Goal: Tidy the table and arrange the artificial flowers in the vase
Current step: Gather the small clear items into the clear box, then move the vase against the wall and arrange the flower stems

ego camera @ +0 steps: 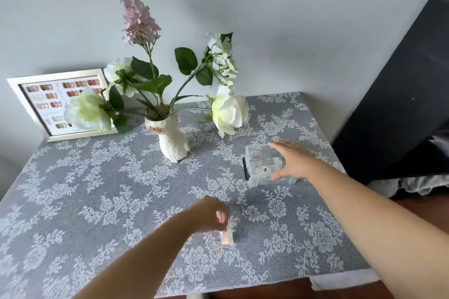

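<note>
A white cat-shaped vase (173, 139) stands at the back middle of the table. It holds artificial flowers: a tall lilac spike (137, 14), white blooms (229, 110) and green leaves. My left hand (211, 216) is pinched on a small pink packet (227, 236) that hangs just above the lace tablecloth (85, 189) near the front. My right hand (291, 161) hovers with fingers spread over a clear plastic box (261, 165) at the right, which holds several small items; whether the hand touches the box is unclear.
A silver-framed chart of nail samples (52, 104) leans on the wall at the back left, partly behind the flowers. A dark slanted panel (401, 94) stands right of the table. The table's front edge and wooden floor show at the bottom right.
</note>
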The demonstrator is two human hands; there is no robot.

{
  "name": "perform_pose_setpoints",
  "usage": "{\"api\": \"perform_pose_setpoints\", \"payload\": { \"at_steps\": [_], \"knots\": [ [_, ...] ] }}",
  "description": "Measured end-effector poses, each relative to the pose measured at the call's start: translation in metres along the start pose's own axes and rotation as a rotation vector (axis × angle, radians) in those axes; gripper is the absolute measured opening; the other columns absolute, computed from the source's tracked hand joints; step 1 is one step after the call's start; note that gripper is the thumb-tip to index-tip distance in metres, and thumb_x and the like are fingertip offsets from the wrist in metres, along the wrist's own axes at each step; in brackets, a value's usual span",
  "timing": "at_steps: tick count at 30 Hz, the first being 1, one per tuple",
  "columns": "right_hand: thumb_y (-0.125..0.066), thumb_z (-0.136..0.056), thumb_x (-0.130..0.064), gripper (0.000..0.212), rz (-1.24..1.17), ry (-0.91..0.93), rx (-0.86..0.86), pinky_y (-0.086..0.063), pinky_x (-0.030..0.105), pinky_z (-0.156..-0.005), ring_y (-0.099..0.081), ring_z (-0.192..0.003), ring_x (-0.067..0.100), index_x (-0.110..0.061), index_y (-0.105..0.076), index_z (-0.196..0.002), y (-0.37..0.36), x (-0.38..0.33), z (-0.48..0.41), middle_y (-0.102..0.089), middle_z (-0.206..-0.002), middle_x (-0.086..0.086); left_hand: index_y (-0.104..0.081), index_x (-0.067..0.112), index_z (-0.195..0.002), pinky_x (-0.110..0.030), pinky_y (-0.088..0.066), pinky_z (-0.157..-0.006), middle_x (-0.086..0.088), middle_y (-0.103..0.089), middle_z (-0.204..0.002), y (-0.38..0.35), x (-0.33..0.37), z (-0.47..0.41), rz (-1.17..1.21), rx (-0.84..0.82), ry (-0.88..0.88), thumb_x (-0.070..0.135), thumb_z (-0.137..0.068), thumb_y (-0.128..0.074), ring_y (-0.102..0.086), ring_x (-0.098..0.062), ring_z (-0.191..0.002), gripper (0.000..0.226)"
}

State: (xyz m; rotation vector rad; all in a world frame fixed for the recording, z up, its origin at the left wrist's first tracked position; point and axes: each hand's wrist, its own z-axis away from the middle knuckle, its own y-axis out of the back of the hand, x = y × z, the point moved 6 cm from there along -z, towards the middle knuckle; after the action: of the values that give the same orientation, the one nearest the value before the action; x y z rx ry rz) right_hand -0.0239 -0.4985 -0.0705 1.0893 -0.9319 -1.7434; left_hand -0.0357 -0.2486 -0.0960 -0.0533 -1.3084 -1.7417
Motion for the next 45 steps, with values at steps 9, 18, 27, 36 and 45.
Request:
{"api": "perform_pose_setpoints", "payload": {
  "at_steps": [9, 18, 27, 36, 45],
  "knots": [
    [-0.082, -0.057, -0.028, 0.107, -0.217, -0.073, 0.048, -0.03, 0.038, -0.101, -0.031, -0.131, 0.022, -0.034, -0.018, -0.143, 0.01, 0.018, 0.014, -0.023, -0.151, -0.006, -0.067, 0.017, -0.081, -0.023, -0.054, -0.079, 0.002, -0.07, -0.086, 0.089, 0.034, -0.051, 0.323, 0.266, 0.027, 0.017, -0.079, -0.068, -0.068, -0.009, -0.081, 0.002],
    [-0.081, -0.062, -0.026, 0.104, -0.258, -0.119, 0.034, -0.043, 0.044, -0.097, -0.042, -0.123, 0.028, -0.037, -0.015, -0.143, 0.009, 0.025, 0.023, -0.029, -0.149, -0.002, -0.062, 0.021, -0.068, -0.014, -0.05, -0.058, 0.007, -0.064, -0.074, 0.098, 0.055, -0.108, 0.357, 0.438, 0.168, 0.014, -0.079, -0.068, -0.061, -0.004, -0.067, 0.015],
    [-0.079, -0.065, -0.024, 0.1, -0.286, -0.069, 0.042, -0.029, 0.049, -0.108, -0.03, -0.134, 0.024, -0.029, -0.017, -0.144, 0.011, 0.022, 0.025, -0.021, -0.152, -0.009, -0.064, 0.015, -0.092, -0.011, -0.048, -0.071, -0.001, -0.068, -0.096, 0.081, 0.056, -0.124, 0.193, 0.412, 0.116, 0.011, -0.08, -0.067, -0.06, -0.006, -0.078, 0.013],
    [-0.073, -0.067, -0.045, 0.083, -0.162, 0.018, 0.235, -0.034, 0.041, -0.104, -0.04, -0.125, 0.017, -0.037, -0.03, -0.138, 0.025, -0.003, 0.022, -0.035, -0.145, -0.007, -0.06, 0.022, -0.109, -0.018, -0.043, -0.086, 0.003, -0.062, -0.114, 0.095, 0.031, -0.068, 0.162, 0.578, 0.105, 0.023, -0.08, -0.069, -0.052, -0.005, -0.094, 0.031],
    [-0.065, -0.078, -0.046, 0.063, -0.323, 0.284, 0.172, -0.027, 0.024, -0.1, -0.042, -0.125, 0.014, -0.029, -0.041, -0.133, -0.004, -0.123, 0.006, -0.041, -0.142, 0.002, -0.059, 0.023, -0.114, -0.016, -0.043, -0.081, 0.004, -0.063, -0.115, 0.109, -0.057, 0.027, 0.289, 0.761, 0.316, 0.028, -0.077, -0.071, -0.055, -0.005, -0.093, 0.038]
  ]
}}
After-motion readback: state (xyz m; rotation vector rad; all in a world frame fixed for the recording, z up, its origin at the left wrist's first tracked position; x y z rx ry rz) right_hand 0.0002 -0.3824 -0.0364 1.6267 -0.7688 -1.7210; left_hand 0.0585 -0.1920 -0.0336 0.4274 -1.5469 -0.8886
